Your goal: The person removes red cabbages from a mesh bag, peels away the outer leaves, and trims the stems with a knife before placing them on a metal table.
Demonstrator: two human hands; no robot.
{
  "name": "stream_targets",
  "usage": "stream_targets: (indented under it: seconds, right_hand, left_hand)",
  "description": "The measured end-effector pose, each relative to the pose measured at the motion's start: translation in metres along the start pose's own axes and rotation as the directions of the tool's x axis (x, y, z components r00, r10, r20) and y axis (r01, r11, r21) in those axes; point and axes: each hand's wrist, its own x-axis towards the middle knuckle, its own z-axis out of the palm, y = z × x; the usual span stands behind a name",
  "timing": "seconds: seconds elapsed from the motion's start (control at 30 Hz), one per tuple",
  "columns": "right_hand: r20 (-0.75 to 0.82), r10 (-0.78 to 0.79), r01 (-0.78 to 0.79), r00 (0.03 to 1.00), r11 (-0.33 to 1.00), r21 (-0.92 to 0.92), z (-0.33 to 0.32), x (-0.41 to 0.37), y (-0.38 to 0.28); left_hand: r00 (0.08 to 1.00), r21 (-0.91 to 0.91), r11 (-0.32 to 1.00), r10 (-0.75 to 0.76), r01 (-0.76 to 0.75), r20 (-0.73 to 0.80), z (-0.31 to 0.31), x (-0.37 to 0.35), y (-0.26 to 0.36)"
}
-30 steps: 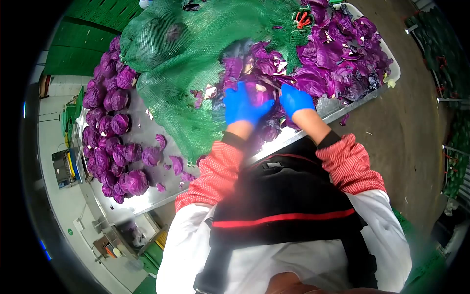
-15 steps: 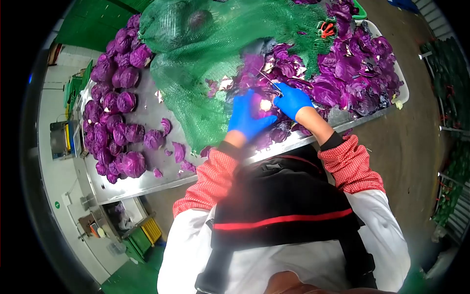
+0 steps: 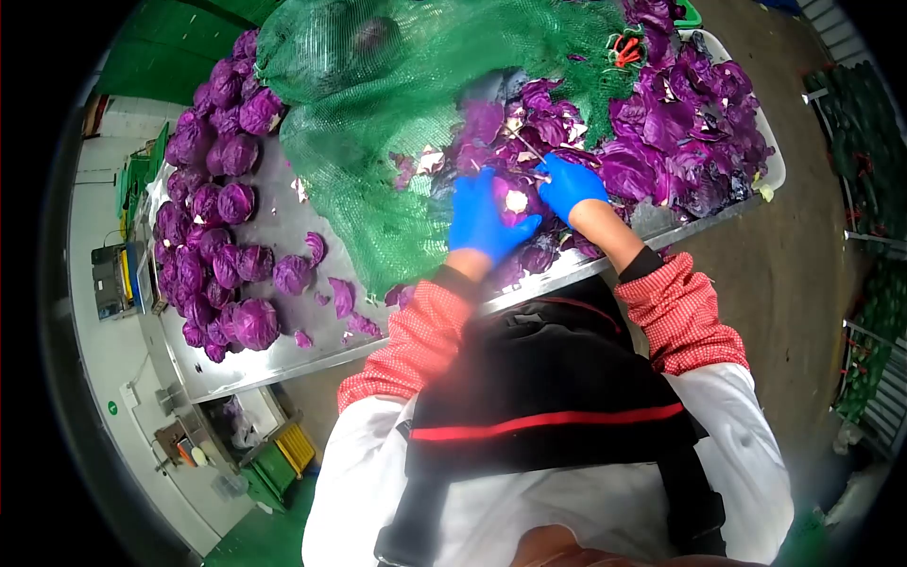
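Note:
My left hand (image 3: 484, 222), in a blue glove, is wrapped around the left side of a red cabbage (image 3: 510, 194), its thumb at the near side. The pale cut stem of the cabbage faces up. My right hand (image 3: 572, 187), gloved in blue too, is closed around a knife (image 3: 526, 144) just right of the cabbage. Its thin blade points up and to the left, over loose leaves, and the handle is mostly hidden in the fist. Purple trimmed leaves (image 3: 556, 128) lie around both hands. Beneath and left of the cabbage spreads a green mesh sack (image 3: 340, 180).
Several whole red cabbages (image 3: 236, 203) are piled on the left of the metal table (image 3: 307, 203). A white tray (image 3: 777, 170) heaped with leaves stands at the right. An orange-red tie (image 3: 626, 51) lies on the mesh. The table's front edge runs close to my body.
The view has shifted slightly. My hands have moved a little to the right, still on the cabbage and the knife. The knife has shifted slightly with my right hand.

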Motion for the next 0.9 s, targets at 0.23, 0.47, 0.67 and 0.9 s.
stream_targets:
  seconds: [0.23, 0.47, 0.67, 0.9]
  right_hand:
    - [-0.084, 0.017, -0.017, 0.996, 1.0, 0.003, 0.01, 0.014, 0.016]
    - [-0.052, -0.08, 0.068, 0.995, 0.977, -0.202, -0.023, -0.029, 0.019]
    - [-0.01, -0.475, 0.45, 0.88, 0.839, -0.306, -0.046, -0.091, -0.014]
    - [-0.204, -0.301, 0.255, 0.932, 0.941, -0.223, -0.04, -0.05, -0.022]
  left_hand:
    - [0.999, -0.645, 0.763, 0.04, -0.037, -0.01, -0.014, -0.029, -0.035]
    - [0.991, -0.491, 0.871, -0.063, -0.003, -0.117, 0.004, -0.02, -0.041]
    - [0.999, -0.406, 0.914, 0.013, -0.024, -0.03, 0.003, -0.006, -0.05]
    - [0.997, -0.187, 0.979, 0.076, -0.081, -0.033, 0.007, -0.007, -0.039]
